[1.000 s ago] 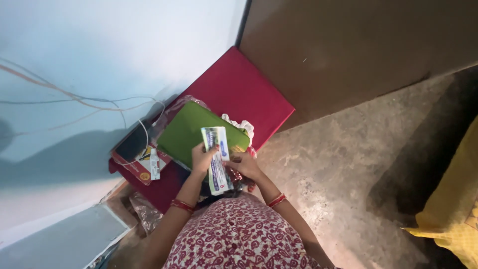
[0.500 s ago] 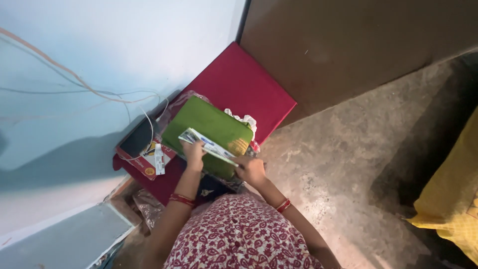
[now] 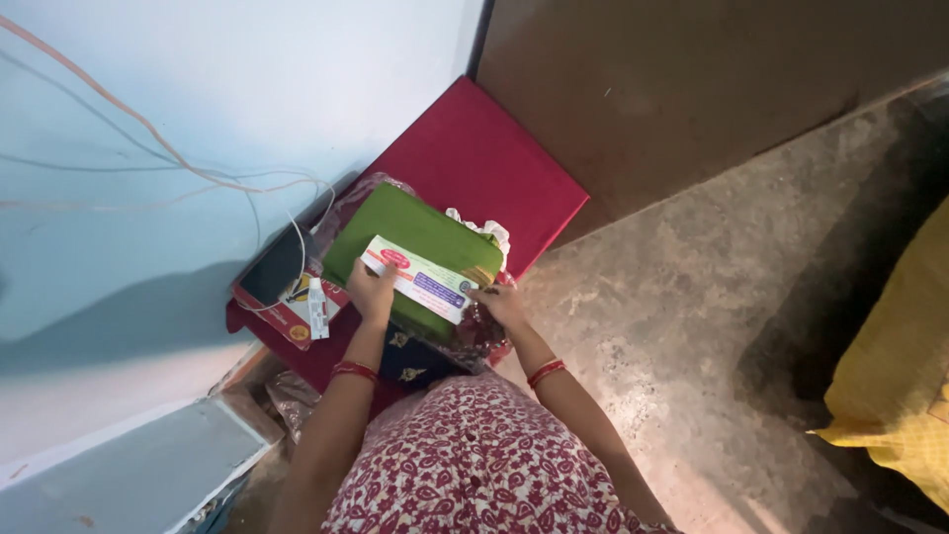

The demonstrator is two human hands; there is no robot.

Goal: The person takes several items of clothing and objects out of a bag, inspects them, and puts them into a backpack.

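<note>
Hands: I see left hand [image 3: 371, 290] and right hand [image 3: 497, 302] pinching opposite ends of the long white carton [image 3: 418, 278], flat over the green folded cloth [image 3: 410, 237] on the red table [image 3: 474, 163] | Advice: keep both ends level, grip light | Change: half a second ago it was edge-on; now its broad printed face is up.

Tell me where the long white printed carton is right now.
In the head view, the white carton is held at its ends between the left hand and right hand, lying across the green folded cloth on the red table.
</note>
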